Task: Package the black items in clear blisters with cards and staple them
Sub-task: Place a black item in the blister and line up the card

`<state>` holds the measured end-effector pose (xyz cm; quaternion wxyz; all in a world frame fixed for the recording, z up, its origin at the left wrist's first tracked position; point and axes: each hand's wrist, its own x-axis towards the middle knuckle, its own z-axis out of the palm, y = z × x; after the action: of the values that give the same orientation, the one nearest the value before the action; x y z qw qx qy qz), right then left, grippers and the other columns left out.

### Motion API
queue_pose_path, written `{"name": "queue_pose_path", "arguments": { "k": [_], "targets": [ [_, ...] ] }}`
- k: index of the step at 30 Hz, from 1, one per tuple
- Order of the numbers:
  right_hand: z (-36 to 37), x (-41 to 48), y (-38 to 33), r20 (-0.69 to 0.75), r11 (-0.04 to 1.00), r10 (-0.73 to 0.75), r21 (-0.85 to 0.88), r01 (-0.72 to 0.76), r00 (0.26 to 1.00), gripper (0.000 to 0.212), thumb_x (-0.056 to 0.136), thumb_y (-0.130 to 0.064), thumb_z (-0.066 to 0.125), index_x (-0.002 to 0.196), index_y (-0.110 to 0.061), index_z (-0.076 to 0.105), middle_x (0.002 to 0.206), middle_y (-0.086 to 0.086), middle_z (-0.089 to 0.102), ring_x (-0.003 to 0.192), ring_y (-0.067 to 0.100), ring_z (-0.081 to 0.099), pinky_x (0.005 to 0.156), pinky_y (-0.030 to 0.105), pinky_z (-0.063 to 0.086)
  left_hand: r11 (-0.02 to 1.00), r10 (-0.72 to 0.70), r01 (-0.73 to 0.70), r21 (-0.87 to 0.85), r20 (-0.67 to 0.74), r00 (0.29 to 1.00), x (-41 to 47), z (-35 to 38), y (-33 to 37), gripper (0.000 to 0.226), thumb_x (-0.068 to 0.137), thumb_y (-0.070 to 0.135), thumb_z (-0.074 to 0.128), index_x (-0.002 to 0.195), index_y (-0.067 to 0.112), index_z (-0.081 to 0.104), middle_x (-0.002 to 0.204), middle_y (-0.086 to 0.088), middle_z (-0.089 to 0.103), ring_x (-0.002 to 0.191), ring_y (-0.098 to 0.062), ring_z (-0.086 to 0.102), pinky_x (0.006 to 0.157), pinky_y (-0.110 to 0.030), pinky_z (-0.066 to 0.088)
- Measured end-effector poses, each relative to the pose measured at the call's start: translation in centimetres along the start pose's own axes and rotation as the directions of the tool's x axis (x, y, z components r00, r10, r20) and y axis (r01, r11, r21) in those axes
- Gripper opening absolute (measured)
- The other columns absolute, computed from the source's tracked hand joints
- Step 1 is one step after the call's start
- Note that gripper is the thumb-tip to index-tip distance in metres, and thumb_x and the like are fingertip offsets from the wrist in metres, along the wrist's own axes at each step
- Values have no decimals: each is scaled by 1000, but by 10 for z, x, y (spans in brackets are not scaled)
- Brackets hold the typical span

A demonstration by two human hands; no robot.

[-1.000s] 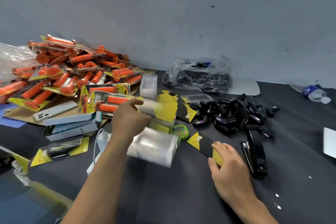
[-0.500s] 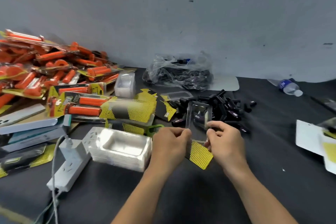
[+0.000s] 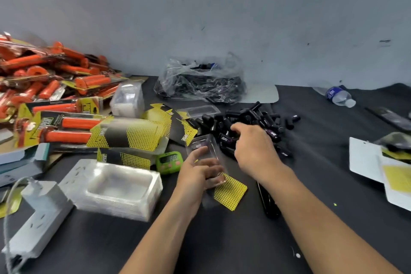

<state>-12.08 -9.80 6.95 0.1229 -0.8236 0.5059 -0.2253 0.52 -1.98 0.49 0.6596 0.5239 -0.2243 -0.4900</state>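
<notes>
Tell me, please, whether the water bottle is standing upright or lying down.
Lying down: the water bottle rests on its side on the black tabletop, its white cap pointing right.

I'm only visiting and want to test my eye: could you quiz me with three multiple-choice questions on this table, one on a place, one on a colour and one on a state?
1. Where is the bottle?
A. far right, at the back
B. in a hand
C. on the floor

2. What colour is the timer?
A. red
B. green
C. blue

3. What is the left hand doing?
A. lying flat
B. pointing upward
C. holding a clear blister

Answers:
1 A: it lies on its side, far right at the back.
2 B: its case is bright green.
3 C: its fingers curl round the blister, while the right hand reaches into the black items.
</notes>
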Motion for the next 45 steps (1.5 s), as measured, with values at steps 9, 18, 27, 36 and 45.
{"name": "queue_pose_path", "arguments": {
  "k": [9,18,27,36,45],
  "targets": [
    [32,42,-12,271,884,-78,-426,193,959,37,96,-6,52,131,-18,52,127,10,64,120,32,53,89,41,41,986,28,-27,-162,7,1000,1,-6,-1,38,99,30,52,132,14,63,86,-10,58,71,-19,59,67,-36,58],
    [19,-27,-3,-157,500,214,866,30,964,28,94,-11,60,106,-35,58,82,-5,72,66,1,65,59,15,48,968,-26,34,-247,34,999,1,-9,1,74,104,66,30,126,6,67,84,-10,67,72,-20,62,61,-33,56],
    [48,-53,5,-21,504,62,864,-13,998,22,90,-10,64,98,-30,69,92,3,76,82,14,69,71,30,54,995,-6,17,-103,104,995,-5,-8,-1,72,105,63,28,126,8,70,108,-17,71,101,-34,63,78,-39,52],
    [47,-57,9,-201,773,19,624,113,979,32,85,-12,77,108,-34,76,103,-17,67,97,0,62,86,21,51,1000,12,-10,-18,148,989,-6,-7,-4,66,104,60,33,124,10,71,119,-17,74,101,-24,74,67,-33,60],
    [58,-59,2,-201,895,-33,431,118,979,43,93,-16,72,134,-28,68,140,-11,57,131,4,45,106,1,21,999,18,-24,26,210,978,-5,-10,-7,35,103,37,52,107,15,78,109,-10,77,94,-19,75,72,-30,59]
  ]
}}
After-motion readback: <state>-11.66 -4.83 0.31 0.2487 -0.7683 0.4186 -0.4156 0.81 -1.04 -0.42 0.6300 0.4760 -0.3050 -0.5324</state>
